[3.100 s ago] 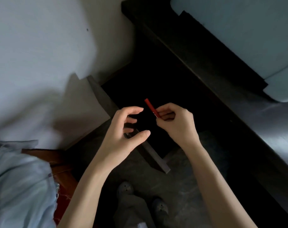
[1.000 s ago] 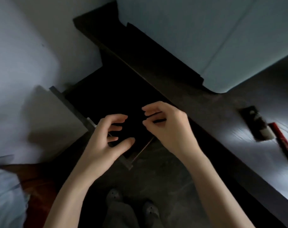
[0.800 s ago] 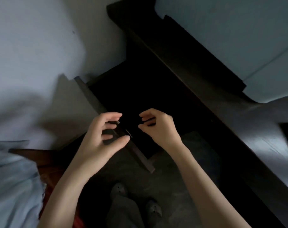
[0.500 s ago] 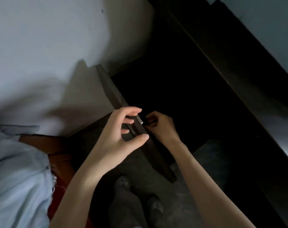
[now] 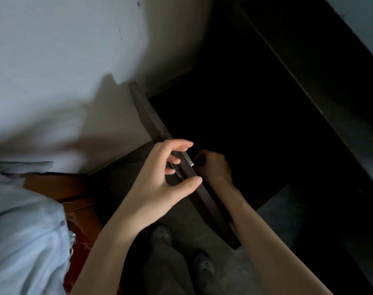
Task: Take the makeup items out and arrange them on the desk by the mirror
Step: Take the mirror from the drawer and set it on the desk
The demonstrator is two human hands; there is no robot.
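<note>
Drawer (image 5: pixel 234 128), centre frame, stands open; interior too dark to show contents. Right hand (image 5: pixel 213 167) reaches inside, fingers curled; whether it holds anything cannot be told. Left hand (image 5: pixel 160 182) hovers unclosed over drawer front (image 5: pixel 202 194), empty. No makeup items visible; counter (image 5: pixel 341 116), upper right, shows none placed.

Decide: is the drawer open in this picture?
Yes: the drawer front stands out from the desk, its dark inside exposed.
</note>
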